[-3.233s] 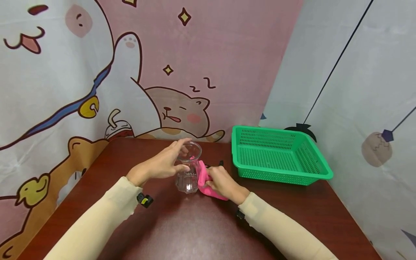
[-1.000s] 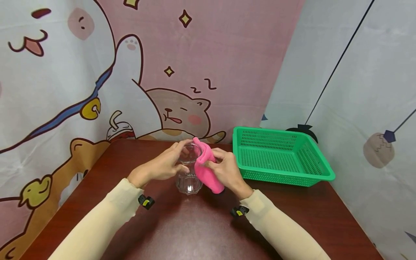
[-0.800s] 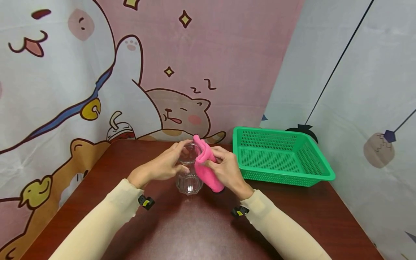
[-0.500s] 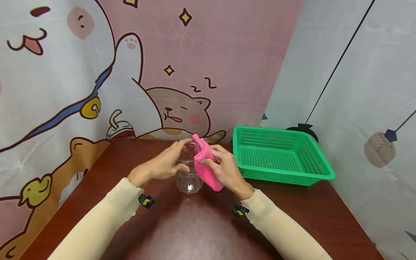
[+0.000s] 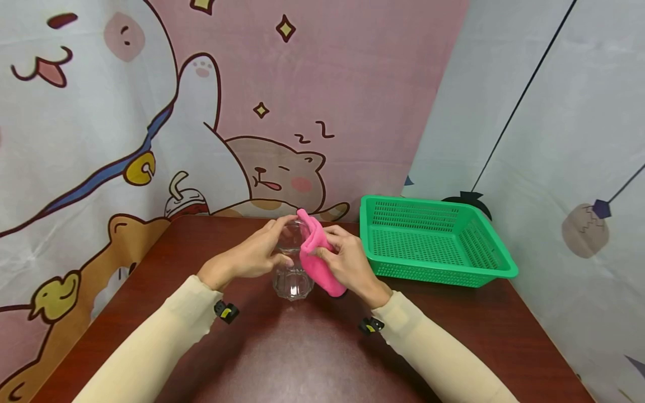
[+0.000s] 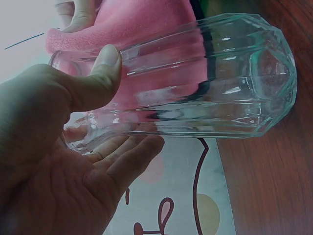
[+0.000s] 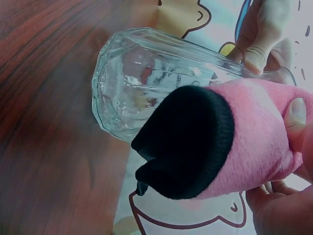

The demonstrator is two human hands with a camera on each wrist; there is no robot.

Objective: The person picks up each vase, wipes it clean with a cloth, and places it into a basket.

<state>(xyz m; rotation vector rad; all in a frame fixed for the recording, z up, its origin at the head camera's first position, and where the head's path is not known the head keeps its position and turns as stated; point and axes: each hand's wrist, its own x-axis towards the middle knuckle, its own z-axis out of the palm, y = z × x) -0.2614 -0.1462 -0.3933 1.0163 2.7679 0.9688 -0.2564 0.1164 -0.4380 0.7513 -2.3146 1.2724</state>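
Fingers [image 6: 137,161], two sets, both mine. Left: curved around the neck of one clear glass vase [image 5: 294,280], thumb on one side, the others on the far side, spread only as wide as the glass. Right: closed in a pinch on one pink cloth [image 5: 319,268], black-edged and folded, thumb on the near face.

Position of vase: upright, mouth up, within my left hand [image 5: 247,254], fluted lower body extending below the grip; whether the base meets the table [image 5: 302,364] I cannot tell. Position of cloth: between the vase and my right hand [image 5: 350,260], alongside the glass, top fold at the rim.

Also present: one green perforated plastic basket [image 5: 428,274], on the table, right of my right hand, apart from it. Table: reddish-brown, glossy. Behind: cartoon-printed backdrop [image 5: 342,73].
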